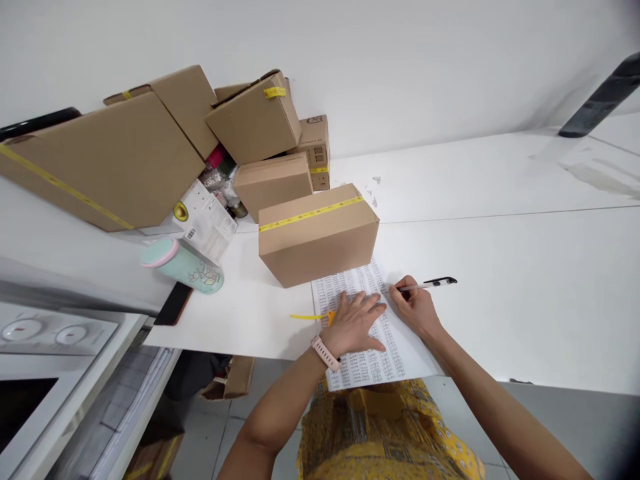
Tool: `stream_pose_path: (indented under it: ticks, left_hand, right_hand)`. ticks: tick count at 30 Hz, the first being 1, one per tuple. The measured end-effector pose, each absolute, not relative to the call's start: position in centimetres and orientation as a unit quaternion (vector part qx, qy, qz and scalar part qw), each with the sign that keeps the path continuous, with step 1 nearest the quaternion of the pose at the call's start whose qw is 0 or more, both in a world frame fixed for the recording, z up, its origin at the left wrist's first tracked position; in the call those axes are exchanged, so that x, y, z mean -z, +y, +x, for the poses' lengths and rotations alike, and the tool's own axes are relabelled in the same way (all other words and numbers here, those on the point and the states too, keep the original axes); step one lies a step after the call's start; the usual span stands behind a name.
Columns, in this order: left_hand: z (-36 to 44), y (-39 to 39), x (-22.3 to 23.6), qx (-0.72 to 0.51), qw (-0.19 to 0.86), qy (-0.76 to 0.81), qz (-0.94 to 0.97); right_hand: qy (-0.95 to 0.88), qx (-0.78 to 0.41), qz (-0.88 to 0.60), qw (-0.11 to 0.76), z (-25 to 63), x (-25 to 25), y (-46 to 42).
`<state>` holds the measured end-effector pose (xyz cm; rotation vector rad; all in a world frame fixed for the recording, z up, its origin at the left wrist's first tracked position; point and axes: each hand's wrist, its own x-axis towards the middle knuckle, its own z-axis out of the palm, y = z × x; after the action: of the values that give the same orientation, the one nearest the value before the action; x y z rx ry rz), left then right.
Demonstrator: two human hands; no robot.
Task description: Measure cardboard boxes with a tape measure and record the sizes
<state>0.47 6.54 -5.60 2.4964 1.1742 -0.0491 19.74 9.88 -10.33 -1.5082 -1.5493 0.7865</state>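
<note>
A printed sheet of paper (367,363), covered in columns of small text, lies on the white table near its front edge. My left hand (356,323) rests flat on it with the fingers spread. Under that hand an orange and yellow strip (306,317) pokes out to the left. My right hand (416,308) is closed round a pen (435,283), its tip end down at the right part of the sheet. A taped cardboard box (320,237) stands on the table and covers the far end of the paper.
Several more cardboard boxes (253,117) are piled at the back left. A mint tumbler (193,267) leans beside a white package (207,223) and a black flat object (173,305). A dark upright object (600,97) stands at the far right. A white appliance (50,340) is at the lower left.
</note>
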Motion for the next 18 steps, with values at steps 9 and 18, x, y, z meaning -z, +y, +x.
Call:
stream_pose_path:
  ticks: [9,18]
  left_hand:
    - [0.50,6.63,6.02,0.021,0.180,0.418,0.890]
    - [0.50,6.62,6.01,0.020,0.174,0.417,0.892]
  right_hand:
    - [-0.609,-0.319,-0.598,0.412,19.74,10.48,9.93]
    - [-0.610,-0.317,-0.601,0.408,19.80,10.33,9.89]
